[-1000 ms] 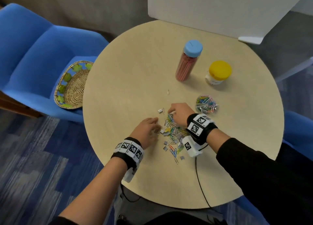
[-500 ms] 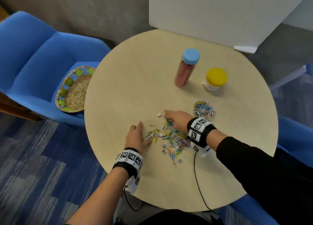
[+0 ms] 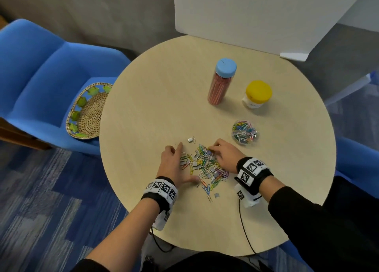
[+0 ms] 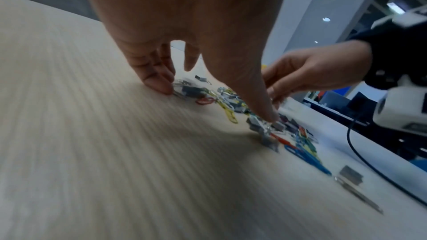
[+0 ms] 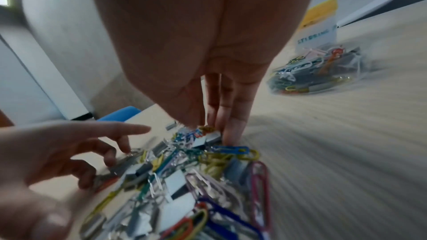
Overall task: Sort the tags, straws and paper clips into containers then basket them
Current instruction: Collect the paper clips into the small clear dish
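A loose pile of coloured paper clips [image 3: 205, 165] mixed with small grey-white tags [image 3: 194, 164] lies on the round table [image 3: 155, 99] in front of me. My left hand [image 3: 181, 161] is spread with straight fingers, its fingertips [image 4: 161, 87] on the table at the pile's left edge. My right hand [image 3: 214, 148] is arched over the pile's far right, its fingertips [image 5: 231, 134] pressing down on clips and holding nothing I can see. One tag [image 3: 191, 140] and one clip lie apart just beyond the pile.
A clear tub of paper clips [image 3: 245, 133] stands right of my right hand. Farther back stand a blue-lidded jar of red straws [image 3: 221, 85] and a yellow-lidded jar [image 3: 257, 94]. A woven basket [image 3: 88, 112] rests on the blue chair at left. A white board stands behind the table.
My left hand uncurled from the pile, slid left, and now lies spread against the pile's left edge. My right hand stayed on the pile's far side. The pile has spread a little.
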A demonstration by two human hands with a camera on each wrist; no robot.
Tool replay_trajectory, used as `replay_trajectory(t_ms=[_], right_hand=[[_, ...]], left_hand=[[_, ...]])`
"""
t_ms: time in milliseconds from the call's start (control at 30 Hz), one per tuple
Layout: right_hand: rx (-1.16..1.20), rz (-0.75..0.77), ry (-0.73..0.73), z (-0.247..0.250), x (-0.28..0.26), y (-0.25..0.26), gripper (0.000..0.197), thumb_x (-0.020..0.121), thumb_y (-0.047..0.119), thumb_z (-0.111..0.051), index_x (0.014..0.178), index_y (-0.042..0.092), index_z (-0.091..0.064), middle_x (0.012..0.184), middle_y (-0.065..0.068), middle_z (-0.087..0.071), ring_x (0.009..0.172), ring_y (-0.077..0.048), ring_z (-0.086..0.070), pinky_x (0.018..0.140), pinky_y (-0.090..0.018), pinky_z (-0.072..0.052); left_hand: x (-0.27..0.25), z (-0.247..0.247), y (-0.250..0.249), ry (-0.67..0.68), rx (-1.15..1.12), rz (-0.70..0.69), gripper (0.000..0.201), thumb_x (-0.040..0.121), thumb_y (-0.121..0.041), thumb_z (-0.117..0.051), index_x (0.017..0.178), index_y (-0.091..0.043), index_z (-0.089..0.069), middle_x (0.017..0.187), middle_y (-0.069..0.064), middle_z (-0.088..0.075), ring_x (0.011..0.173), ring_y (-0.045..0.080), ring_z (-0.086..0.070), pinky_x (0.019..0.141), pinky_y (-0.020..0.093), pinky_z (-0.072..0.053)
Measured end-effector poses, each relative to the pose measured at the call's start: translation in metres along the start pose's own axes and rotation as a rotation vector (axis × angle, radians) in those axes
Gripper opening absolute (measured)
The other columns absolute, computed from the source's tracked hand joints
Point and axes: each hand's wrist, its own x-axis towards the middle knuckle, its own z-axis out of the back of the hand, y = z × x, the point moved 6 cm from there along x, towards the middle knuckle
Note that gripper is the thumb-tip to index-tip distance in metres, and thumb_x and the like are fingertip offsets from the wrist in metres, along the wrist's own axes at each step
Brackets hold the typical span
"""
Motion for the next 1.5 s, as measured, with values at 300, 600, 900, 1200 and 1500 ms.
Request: replay_trajectory(t_ms=[300,600,900,1200,1500], right_hand=[[-0.082,-0.032,-0.039,-0.018,-0.013,0.003,0.074,0.077,0.047,-0.076,0.142,0.033,-0.044,0.122,0.0,-0.038,0.109,-0.018,-0.046,0.093,-0.034,-0.048],[0.075,-0.113,-0.175,-0.005,-0.006,0.0,0.02,0.087,0.022,-0.071,0.106,0.018,-0.075,0.099,-0.002,-0.068,0.091,-0.019,-0.062,0.089,-0.035,-0.052],[0.7,-0.282,-0.226,0.023,-0.018,-0.05,0.02,0.073,0.016,-0.086,0.091,0.013,-0.08,0.084,0.0,-0.076,0.082,-0.016,-0.073,0.082,-0.028,-0.059],[0.958,-0.401,-0.51,0.099,-0.018,-0.119,0.025,0.068,0.014,-0.088,0.092,0.013,-0.079,0.091,-0.008,-0.077,0.084,-0.021,-0.074,0.085,-0.036,-0.058],[0.505,-0.37,-0.518,0.12,-0.011,-0.122,0.016,0.076,0.008,-0.082,0.091,0.009,-0.079,0.082,-0.002,-0.074,0.069,-0.005,-0.065,0.071,-0.014,-0.052]], left_hand=[[0.012,-0.012,-0.036,0.0,0.05,-0.143,0.056,0.081,-0.04,-0.073,0.132,-0.023,-0.058,0.12,0.003,-0.049,0.106,0.021,-0.05,0.095,0.03,-0.042],[0.023,0.0,-0.045,-0.092,-0.01,-0.138,0.02,0.09,-0.024,-0.065,0.106,-0.014,-0.072,0.095,0.003,-0.066,0.088,0.021,-0.062,0.079,0.026,-0.049],[0.052,0.025,-0.071,-0.132,-0.148,-0.147,0.026,0.086,-0.029,-0.072,0.107,-0.014,-0.075,0.1,0.003,-0.074,0.092,0.017,-0.068,0.088,0.03,-0.054],[0.07,0.009,-0.117,-0.106,-0.348,-0.208,0.026,0.084,-0.033,-0.074,0.104,-0.015,-0.076,0.094,-0.001,-0.074,0.082,0.007,-0.064,0.084,0.027,-0.054],[0.108,0.019,-0.171,-0.107,-0.362,-0.273,0.023,0.083,-0.028,-0.076,0.099,-0.013,-0.076,0.086,0.0,-0.074,0.077,0.013,-0.066,0.079,0.032,-0.055]])
